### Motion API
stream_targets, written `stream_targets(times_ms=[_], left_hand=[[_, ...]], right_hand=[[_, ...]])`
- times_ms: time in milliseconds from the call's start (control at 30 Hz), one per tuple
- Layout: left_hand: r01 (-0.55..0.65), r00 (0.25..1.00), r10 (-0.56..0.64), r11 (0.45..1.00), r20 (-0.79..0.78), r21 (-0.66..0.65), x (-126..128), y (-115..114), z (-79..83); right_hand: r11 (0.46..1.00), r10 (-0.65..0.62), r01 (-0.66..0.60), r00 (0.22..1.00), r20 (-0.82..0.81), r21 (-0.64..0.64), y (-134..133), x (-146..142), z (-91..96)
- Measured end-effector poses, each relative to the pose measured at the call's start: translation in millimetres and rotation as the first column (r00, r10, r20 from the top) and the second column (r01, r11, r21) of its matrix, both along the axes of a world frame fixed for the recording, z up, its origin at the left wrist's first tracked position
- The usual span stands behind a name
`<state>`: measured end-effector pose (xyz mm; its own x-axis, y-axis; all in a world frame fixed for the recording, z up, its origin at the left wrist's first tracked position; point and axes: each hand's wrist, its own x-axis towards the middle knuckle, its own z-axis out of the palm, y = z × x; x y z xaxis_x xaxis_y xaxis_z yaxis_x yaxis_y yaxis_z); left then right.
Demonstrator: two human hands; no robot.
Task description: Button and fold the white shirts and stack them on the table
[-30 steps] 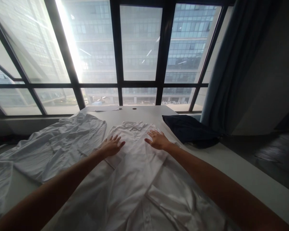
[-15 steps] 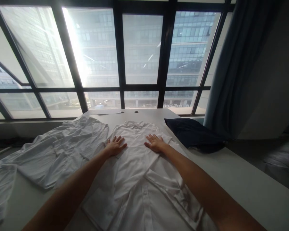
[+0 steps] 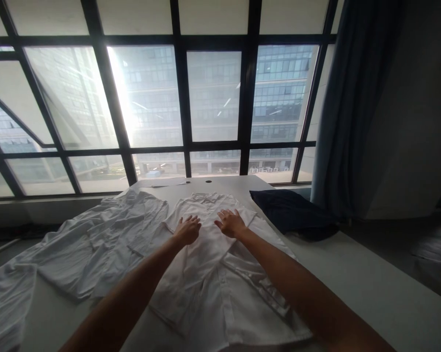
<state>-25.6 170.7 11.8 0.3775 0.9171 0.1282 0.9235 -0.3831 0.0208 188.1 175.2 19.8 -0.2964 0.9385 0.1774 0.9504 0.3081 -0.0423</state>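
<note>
A white button-up shirt [image 3: 209, 274] lies flat on the white table [image 3: 360, 278], collar toward the window, sleeves folded across its front. My left hand [image 3: 187, 229] rests palm down on the shirt's upper chest, fingers stretched out. My right hand [image 3: 230, 222] lies flat beside it on the same area, fingers spread. Both hands sit close together just below the collar and hold nothing.
A second, crumpled white shirt [image 3: 103, 239] spreads over the table's left side. A dark navy folded cloth [image 3: 290, 212] lies at the right rear. A dark curtain [image 3: 348, 112] hangs at right. Large windows [image 3: 213, 98] stand behind the table's far edge.
Both hands have slid inward toward the shirt's middle and now lie closer together. The camera has tilted up, showing more window.
</note>
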Motion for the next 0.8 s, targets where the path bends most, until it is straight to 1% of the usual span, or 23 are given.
stream_targets(times_ms=[67, 133, 167, 233, 300, 367, 433, 500, 567, 633, 667, 733, 800], left_hand=[[0.071, 0.996, -0.066, 0.994, 0.057, -0.083, 5, -16, -4.7], [0.114, 0.992, -0.106, 0.983, 0.061, -0.142, 6, -27, -11.5], [0.121, 0.992, -0.114, 0.980, 0.055, -0.155, 5, -31, -14.5], [0.122, 0.992, -0.116, 0.980, 0.048, -0.160, 3, -34, -18.4], [0.111, 0.993, -0.105, 0.981, 0.050, -0.161, 2, -35, -19.4], [0.107, 0.994, -0.099, 0.982, 0.054, -0.157, 2, -35, -17.5], [0.102, 0.994, -0.096, 0.985, 0.051, -0.139, 4, -38, -12.8], [0.087, 0.996, -0.085, 0.993, 0.022, -0.084, 8, -47, -6.2], [0.077, 0.997, -0.077, 0.997, -0.020, 0.009, 12, -61, -0.2], [0.094, 0.995, -0.092, 0.992, -0.026, 0.087, 15, -81, 1.8], [0.109, 0.994, -0.108, 0.990, -0.013, 0.092, 16, -91, 0.8], [0.143, 0.989, -0.144, 0.989, 0.023, 0.036, 16, -110, -4.7], [0.163, 0.986, -0.162, 0.986, 0.042, -0.045, 14, -123, -11.3]], right_hand=[[0.996, 0.046, -0.052, 0.996, -0.080, -0.072, -17, -10, -3.5], [0.983, 0.053, -0.070, 0.993, -0.102, -0.170, -30, -14, -10.2], [0.975, 0.044, -0.064, 0.994, -0.101, -0.211, -34, -13, -13.8], [0.967, 0.017, -0.043, 0.995, -0.102, -0.251, -42, -9, -19.7], [0.966, 0.021, -0.051, 0.993, -0.117, -0.254, -48, 0, -23.5], [0.971, 0.053, -0.085, 0.988, -0.146, -0.222, -55, 8, -25.3], [0.981, 0.064, -0.093, 0.984, -0.166, -0.170, -62, 13, -24.7], [0.988, 0.040, -0.064, 0.985, -0.169, -0.138, -70, 15, -21.7], [0.986, 0.025, -0.051, 0.986, -0.167, -0.158, -79, 17, -17.9], [0.970, 0.060, -0.098, 0.983, -0.175, -0.220, -90, 19, -15.6], [0.960, 0.090, -0.134, 0.979, -0.180, -0.247, -95, 20, -15.5], [0.946, 0.146, -0.191, 0.973, -0.181, -0.262, -105, 23, -17.1], [0.947, 0.164, -0.202, 0.973, -0.164, -0.250, -112, 25, -19.5]])
